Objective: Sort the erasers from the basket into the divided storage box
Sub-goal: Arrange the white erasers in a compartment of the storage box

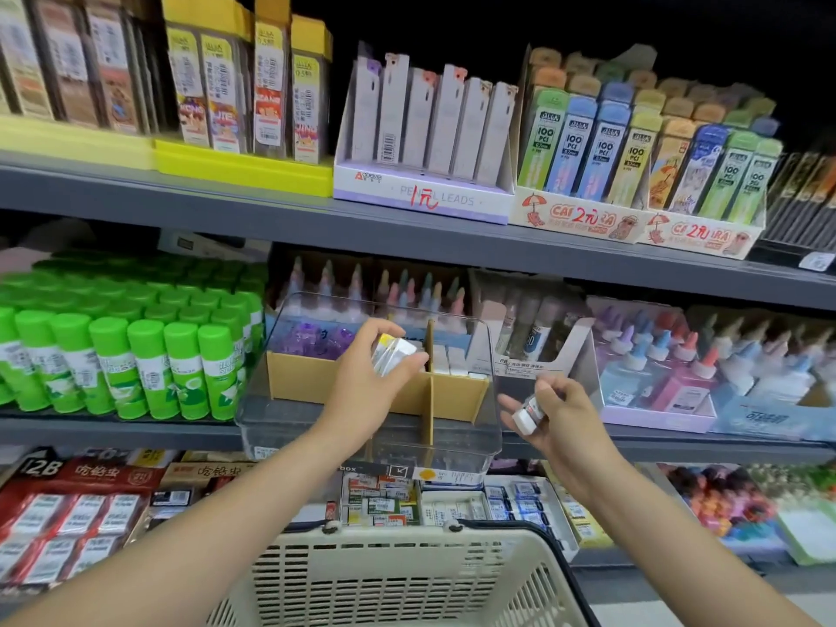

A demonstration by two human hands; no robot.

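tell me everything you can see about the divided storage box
The divided storage box is a clear plastic bin on the middle shelf, front edge overhanging. Inside sit brown cardboard compartments split by an upright cardboard divider; white erasers fill the right rear section. The left hand holds a wrapped eraser above it.

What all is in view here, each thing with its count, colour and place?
Clear plastic storage box with cardboard dividers: one, middle shelf, centre.
Wrapped white eraser with yellow end: one, in left hand over the box.
Small white eraser with red print: one, in right hand beside the box.
Beige plastic basket: one, bottom centre.
Green-capped glue sticks: many, middle shelf, left.
Pencil lead packs: many, pastel, top shelf, right.
Left hand: holds the wrapped eraser.
Right hand: pinches the small eraser.
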